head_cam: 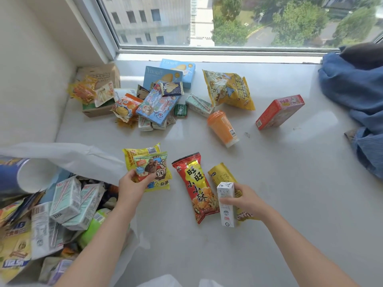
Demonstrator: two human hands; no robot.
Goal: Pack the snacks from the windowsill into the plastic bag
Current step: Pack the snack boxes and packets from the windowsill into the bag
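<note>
White windowsill (269, 172) under a sunlit window, strewn with snacks, both hands holding packets.

At lower left the plastic bag (68, 156) lies open against the sill's edge, with pale green cartons (66, 199) and other packets inside it. The left hand (132, 186) reaches forward from the bag's side, forearm angled up to the right, thumb and fingers pinching the lower corner of two stacked yellow snack packets (149, 168). The right hand (242, 200) comes in from the lower right, fingers curled round a small white carton (226, 204) held upright over a gold packet (221, 175). Between the hands lies a red packet (194, 187). Farther back sit an orange cup (222, 127), a red box (279, 111), a yellow bag (230, 89) and blue boxes (165, 75) in a heap.
</note>
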